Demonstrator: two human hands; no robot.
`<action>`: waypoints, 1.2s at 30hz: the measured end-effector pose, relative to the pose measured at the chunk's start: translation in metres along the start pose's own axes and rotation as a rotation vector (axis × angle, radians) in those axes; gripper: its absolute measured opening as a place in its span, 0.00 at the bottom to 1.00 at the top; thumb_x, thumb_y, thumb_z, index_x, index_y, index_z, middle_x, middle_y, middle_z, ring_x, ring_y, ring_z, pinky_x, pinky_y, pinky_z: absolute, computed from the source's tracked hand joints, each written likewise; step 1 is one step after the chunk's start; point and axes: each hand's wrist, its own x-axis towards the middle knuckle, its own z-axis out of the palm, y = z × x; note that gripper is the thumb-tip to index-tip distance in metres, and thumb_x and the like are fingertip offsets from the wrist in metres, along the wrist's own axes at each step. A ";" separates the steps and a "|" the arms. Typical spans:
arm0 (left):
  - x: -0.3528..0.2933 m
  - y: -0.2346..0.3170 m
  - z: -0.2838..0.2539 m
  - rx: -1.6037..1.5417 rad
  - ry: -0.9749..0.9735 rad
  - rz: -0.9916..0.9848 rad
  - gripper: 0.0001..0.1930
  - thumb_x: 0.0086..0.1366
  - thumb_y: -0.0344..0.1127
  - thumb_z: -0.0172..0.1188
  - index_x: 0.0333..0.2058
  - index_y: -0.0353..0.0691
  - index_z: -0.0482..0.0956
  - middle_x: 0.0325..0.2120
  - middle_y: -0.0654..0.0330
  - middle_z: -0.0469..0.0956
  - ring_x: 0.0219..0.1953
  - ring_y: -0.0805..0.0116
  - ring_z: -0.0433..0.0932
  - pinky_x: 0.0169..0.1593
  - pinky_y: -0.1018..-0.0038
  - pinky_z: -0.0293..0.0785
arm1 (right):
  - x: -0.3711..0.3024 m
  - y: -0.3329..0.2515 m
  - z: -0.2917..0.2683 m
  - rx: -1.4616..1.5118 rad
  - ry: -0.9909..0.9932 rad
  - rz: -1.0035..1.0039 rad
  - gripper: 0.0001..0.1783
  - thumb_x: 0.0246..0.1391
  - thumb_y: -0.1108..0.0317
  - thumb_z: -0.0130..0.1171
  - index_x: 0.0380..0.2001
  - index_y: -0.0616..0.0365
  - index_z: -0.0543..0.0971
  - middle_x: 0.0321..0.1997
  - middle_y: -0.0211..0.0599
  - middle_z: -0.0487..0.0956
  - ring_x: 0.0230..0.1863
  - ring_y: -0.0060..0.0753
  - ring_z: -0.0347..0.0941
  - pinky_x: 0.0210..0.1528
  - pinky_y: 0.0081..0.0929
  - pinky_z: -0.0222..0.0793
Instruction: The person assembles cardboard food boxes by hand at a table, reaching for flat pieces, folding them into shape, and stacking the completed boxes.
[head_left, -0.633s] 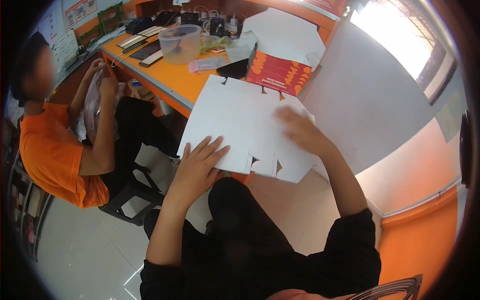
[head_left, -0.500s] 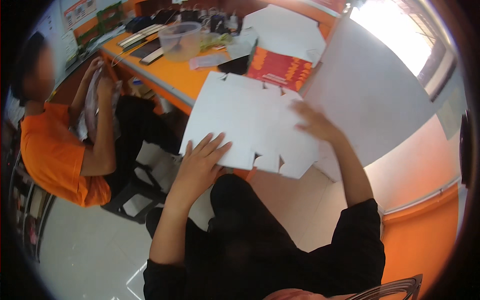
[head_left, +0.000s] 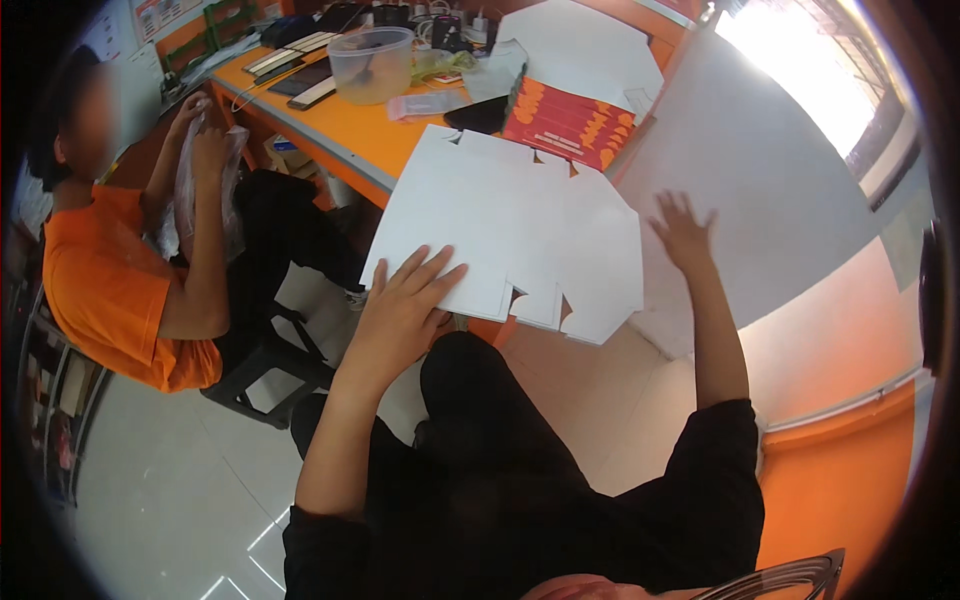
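Cardboard sheet [head_left: 500, 220] lay flat over the near end of the table [head_left: 360, 130], with notches already cut and nothing raised so far. Left hand [head_left: 405, 300] pressed flat upon it, fingers apart; right hand [head_left: 685, 230], fingers spread, held nothing beyond the table's right side.

The camera is worn on the head, the left one of a side-by-side pair. It looks down and forward, right over the white card [head_left: 500, 230]. The card is near, close to the middle of the view. The wearer's legs [head_left: 490, 420] show below the card, closer to the camera. The orange table [head_left: 375, 140] is past the card, farther away. Another person [head_left: 130, 290] is in view left of the card. The bright window [head_left: 800, 75] is farther off, up and right of the card. The view is very wide, so straight edges bend.
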 end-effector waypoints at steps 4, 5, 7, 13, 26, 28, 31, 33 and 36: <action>-0.007 0.003 -0.019 -0.111 0.070 0.057 0.30 0.52 0.33 0.61 0.56 0.56 0.67 0.61 0.60 0.58 0.66 0.58 0.49 0.66 0.50 0.37 | -0.020 -0.004 -0.028 0.056 0.314 -0.116 0.30 0.58 0.52 0.44 0.63 0.39 0.56 0.69 0.23 0.52 0.70 0.32 0.44 0.62 0.70 0.24; -0.006 0.004 -0.019 -0.190 0.145 0.102 0.30 0.52 0.38 0.62 0.56 0.57 0.66 0.62 0.58 0.56 0.66 0.57 0.47 0.66 0.51 0.35 | -0.034 -0.018 -0.037 0.115 0.373 -0.198 0.31 0.56 0.53 0.47 0.63 0.38 0.57 0.68 0.23 0.54 0.70 0.31 0.44 0.62 0.70 0.25; -0.025 0.018 -0.030 -0.557 0.456 0.290 0.25 0.54 0.40 0.59 0.53 0.52 0.70 0.62 0.61 0.57 0.67 0.53 0.46 0.65 0.45 0.34 | -0.055 -0.053 -0.065 0.198 0.317 -0.360 0.32 0.54 0.52 0.48 0.63 0.37 0.58 0.69 0.24 0.52 0.70 0.31 0.43 0.62 0.70 0.24; -0.084 0.092 -0.104 -1.218 0.458 0.704 0.25 0.62 0.52 0.49 0.58 0.58 0.61 0.66 0.78 0.34 0.67 0.75 0.20 0.59 0.34 0.16 | -0.084 -0.094 -0.111 0.329 0.349 -0.689 0.30 0.53 0.45 0.47 0.59 0.39 0.65 0.69 0.30 0.52 0.70 0.37 0.43 0.62 0.70 0.23; -0.082 0.110 -0.104 -1.565 0.316 0.458 0.22 0.60 0.48 0.54 0.52 0.60 0.62 0.63 0.88 0.38 0.65 0.82 0.26 0.56 0.33 0.14 | -0.061 -0.085 -0.063 0.724 -0.029 -0.832 0.25 0.54 0.42 0.44 0.43 0.43 0.80 0.68 0.30 0.54 0.70 0.45 0.39 0.64 0.64 0.19; -0.092 0.111 -0.110 -1.551 0.290 0.469 0.18 0.59 0.46 0.54 0.48 0.59 0.63 0.62 0.85 0.41 0.65 0.79 0.29 0.57 0.33 0.18 | -0.056 -0.075 -0.064 1.019 -0.008 -0.909 0.24 0.54 0.42 0.45 0.37 0.44 0.82 0.66 0.30 0.58 0.70 0.47 0.40 0.64 0.64 0.19; -0.096 0.110 -0.111 -1.538 0.303 0.479 0.13 0.58 0.42 0.55 0.41 0.56 0.65 0.60 0.80 0.46 0.65 0.75 0.34 0.58 0.35 0.24 | -0.060 -0.078 -0.073 1.012 0.032 -0.887 0.18 0.51 0.48 0.51 0.36 0.44 0.82 0.63 0.32 0.63 0.70 0.46 0.42 0.64 0.63 0.20; -0.092 0.105 -0.103 -1.553 0.331 0.479 0.10 0.57 0.40 0.56 0.37 0.55 0.66 0.59 0.77 0.49 0.65 0.72 0.37 0.59 0.35 0.28 | -0.071 -0.095 -0.085 0.922 -0.019 -0.857 0.15 0.49 0.51 0.54 0.36 0.44 0.82 0.62 0.33 0.65 0.69 0.46 0.44 0.64 0.62 0.20; -0.084 0.091 -0.088 -1.599 0.395 0.544 0.07 0.56 0.37 0.57 0.30 0.52 0.67 0.58 0.73 0.54 0.64 0.68 0.42 0.60 0.36 0.33 | -0.085 -0.102 -0.097 0.758 -0.045 -0.877 0.15 0.44 0.56 0.59 0.37 0.44 0.81 0.60 0.33 0.67 0.68 0.45 0.47 0.65 0.62 0.22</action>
